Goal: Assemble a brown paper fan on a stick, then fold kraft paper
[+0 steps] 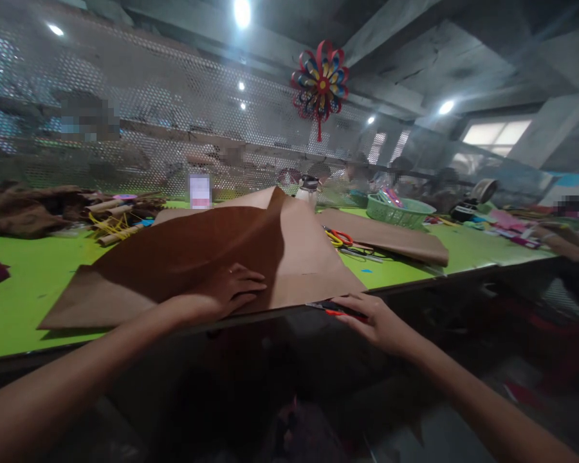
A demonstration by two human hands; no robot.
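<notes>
A large sheet of brown kraft paper (309, 251) lies on the green tabletop, its left part bulging up in a fold and its near edge along the table's front edge. My left hand (224, 289) rests open on the paper, fingers stretched to the right. To the right, my right hand (381, 321) is closed around a utility knife (342, 311) with a black and red handle. Its thin metal tip points left, at the paper's near edge; whether the blade touches the paper I cannot tell.
Red and yellow-handled scissors (338, 238) lie beyond the paper, by another folded brown sheet (390, 236). Behind stand a green basket (400, 211) and a bottle (307, 188). Rolled paper tubes (118, 235) and brown cloth (24, 209) lie at left. Other people sit farther back.
</notes>
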